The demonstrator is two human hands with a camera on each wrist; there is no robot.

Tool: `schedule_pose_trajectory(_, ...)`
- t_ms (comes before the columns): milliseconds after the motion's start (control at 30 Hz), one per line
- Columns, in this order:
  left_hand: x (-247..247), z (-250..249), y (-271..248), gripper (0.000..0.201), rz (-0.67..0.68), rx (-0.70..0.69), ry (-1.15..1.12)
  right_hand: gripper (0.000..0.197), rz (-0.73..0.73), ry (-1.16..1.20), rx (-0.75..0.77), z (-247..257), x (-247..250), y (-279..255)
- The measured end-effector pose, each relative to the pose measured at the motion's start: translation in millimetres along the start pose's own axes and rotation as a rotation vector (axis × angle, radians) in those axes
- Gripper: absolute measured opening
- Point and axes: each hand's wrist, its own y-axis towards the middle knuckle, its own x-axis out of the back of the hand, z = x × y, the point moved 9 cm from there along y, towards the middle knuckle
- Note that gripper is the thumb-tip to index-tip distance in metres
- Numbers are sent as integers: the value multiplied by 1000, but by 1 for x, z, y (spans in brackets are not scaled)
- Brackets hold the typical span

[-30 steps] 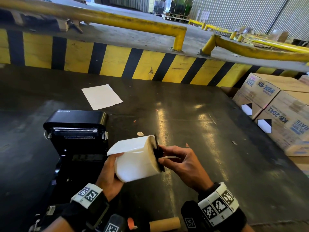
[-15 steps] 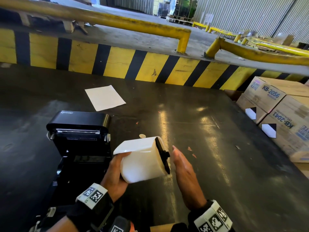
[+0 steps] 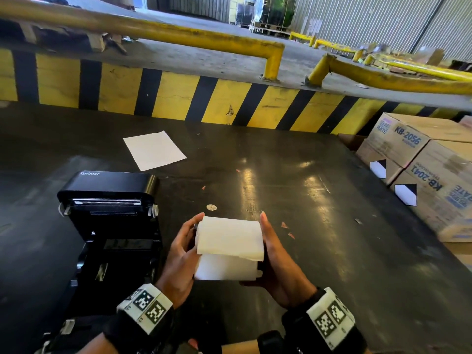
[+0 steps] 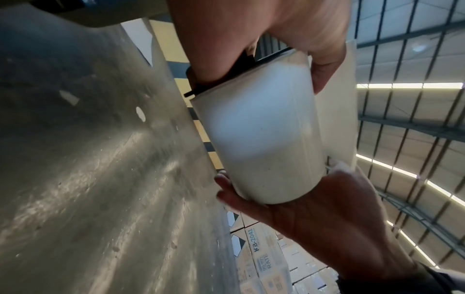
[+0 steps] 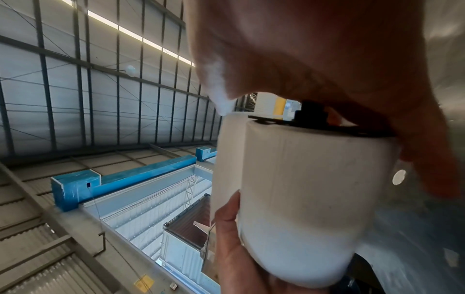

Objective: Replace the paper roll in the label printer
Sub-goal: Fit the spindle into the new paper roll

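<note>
Both hands hold a white paper roll (image 3: 228,247) crosswise above the dark table, just right of the printer. My left hand (image 3: 187,244) grips its left end, thumb on top. My right hand (image 3: 274,261) cups its right end. A loose flap of paper (image 3: 229,235) lies over the top of the roll. In the left wrist view a black spindle plate (image 4: 241,65) shows at the end of the roll (image 4: 264,139). The right wrist view shows a black plate (image 5: 314,123) on the roll (image 5: 302,199). The black label printer (image 3: 109,200) stands open at the left, lid tipped back, its bay (image 3: 117,267) dark.
A bare cardboard core (image 3: 238,347) lies at the near edge between my wrists. A white sheet (image 3: 154,150) lies beyond the printer. Stacked cartons (image 3: 434,180) stand at the table's right edge. A yellow-and-black striped kerb (image 3: 178,98) runs along the back.
The right hand, off the roll half a second ago, now cups its right end. The roll has turned to lie crosswise between both hands.
</note>
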Motion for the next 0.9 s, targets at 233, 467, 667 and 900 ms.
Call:
schedule_pose_trajectory(233, -9, -4, -7, 68, 89, 29, -87, 79, -36, 103, 51, -15, 9, 17)
schedule_pose_trajectory(467, -2, -8, -31, 75, -52, 33, 25, 74, 55, 94, 217, -9, -5, 19)
schedule_pose_trajectory(667, 21, -9, -55, 92, -135, -26, 88, 87, 211, 106, 216, -17, -25, 17)
schedule_pose_trajectory(900, 71, 5, -107, 112, -249, 158, 122, 82, 354, 40, 165, -44, -73, 12)
